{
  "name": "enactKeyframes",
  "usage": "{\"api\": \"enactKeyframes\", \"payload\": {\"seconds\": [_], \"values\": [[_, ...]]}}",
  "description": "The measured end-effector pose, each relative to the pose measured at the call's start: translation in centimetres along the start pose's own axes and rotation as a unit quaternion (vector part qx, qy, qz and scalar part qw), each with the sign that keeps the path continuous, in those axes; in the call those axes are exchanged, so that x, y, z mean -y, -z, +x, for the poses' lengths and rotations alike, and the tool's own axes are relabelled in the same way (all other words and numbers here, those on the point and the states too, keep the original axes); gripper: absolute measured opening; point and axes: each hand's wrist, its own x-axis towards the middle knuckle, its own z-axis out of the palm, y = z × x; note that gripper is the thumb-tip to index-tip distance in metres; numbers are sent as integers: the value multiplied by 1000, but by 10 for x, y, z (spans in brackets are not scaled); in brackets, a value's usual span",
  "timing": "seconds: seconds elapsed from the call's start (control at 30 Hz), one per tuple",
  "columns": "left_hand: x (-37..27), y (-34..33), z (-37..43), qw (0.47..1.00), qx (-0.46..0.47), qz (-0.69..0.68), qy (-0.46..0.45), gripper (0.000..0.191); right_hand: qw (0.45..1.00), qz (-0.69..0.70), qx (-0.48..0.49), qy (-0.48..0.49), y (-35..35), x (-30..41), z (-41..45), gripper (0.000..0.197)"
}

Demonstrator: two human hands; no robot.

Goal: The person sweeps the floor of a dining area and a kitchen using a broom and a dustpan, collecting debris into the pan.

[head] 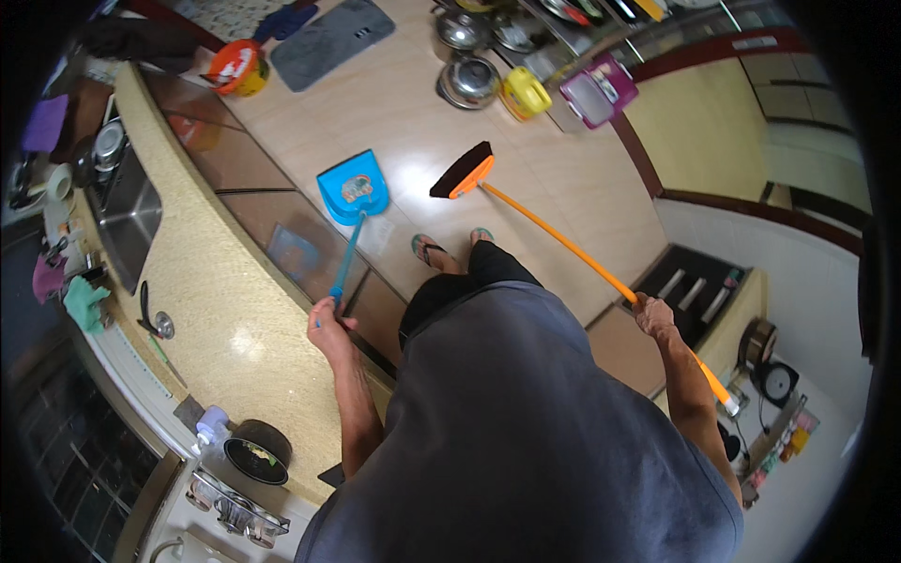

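Note:
My left hand [332, 329] is closed around the top of the blue handle of a long-handled dustpan [373, 184]. The blue pan bears a sticker and is over the tiled floor, close to the brown cabinet fronts. My right hand [654, 315] grips the orange pole of a broom [556, 232], and the pole's white-tipped end sticks out behind my forearm. The broom's head has dark bristles and an orange base. It is to the right of the dustpan, apart from it, in front of my sandalled feet. Whether the bristles touch the floor I cannot tell.
A curved stone counter [218, 281] with a steel sink [134, 211] runs along my left. Ahead on the floor are an orange bucket [238, 68], a grey mat [331, 46], a lidded steel pot [470, 81], a yellow jug [524, 95] and a purple bin [598, 91].

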Motion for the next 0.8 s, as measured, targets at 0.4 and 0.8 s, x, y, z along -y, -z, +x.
{"api": "enactKeyframes", "payload": {"seconds": [0.4,0.8], "values": [[25,-26,-15,999,20,21,41,17,983,174,-38,-38,-7,-14,-24,38],[40,-47,-65,999,-4,0,34,18,971,234,-32,31,-130,-41,21,29]]}}
